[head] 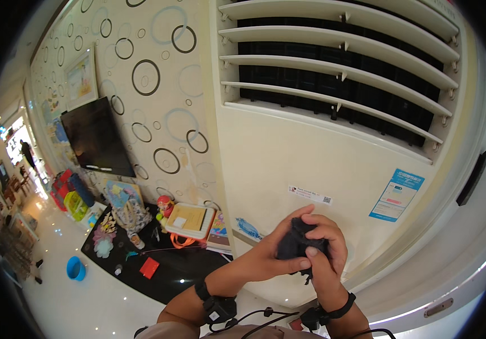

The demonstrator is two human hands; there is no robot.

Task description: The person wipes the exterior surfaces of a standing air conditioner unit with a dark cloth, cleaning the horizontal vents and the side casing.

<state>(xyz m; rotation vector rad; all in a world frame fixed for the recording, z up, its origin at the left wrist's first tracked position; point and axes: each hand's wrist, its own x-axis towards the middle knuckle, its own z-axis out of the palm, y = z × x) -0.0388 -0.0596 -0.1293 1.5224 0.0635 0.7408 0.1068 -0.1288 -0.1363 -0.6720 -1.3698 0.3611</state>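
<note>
A crumpled black cloth (289,245) is bunched between both hands, in front of the cream lower panel of a floor-standing air conditioner (260,148). My left hand (283,250) holds its left side, with the thumb across the bottom. On the right side, my right hand (329,243) grips the cloth with curled fingers and thumb. Some frayed black strands hang below the hands. Above them are the unit's wide white louvres (344,65) over a dark opening. Stickers bearing writing are on the panel.
To the left, a black glossy cabinet top (175,271) holds a white case (192,216), a red box (149,268) and a patterned bag (135,218). A blue bucket (76,268) stands on the floor. People are visible at the far left. Black cables run near my wrists.
</note>
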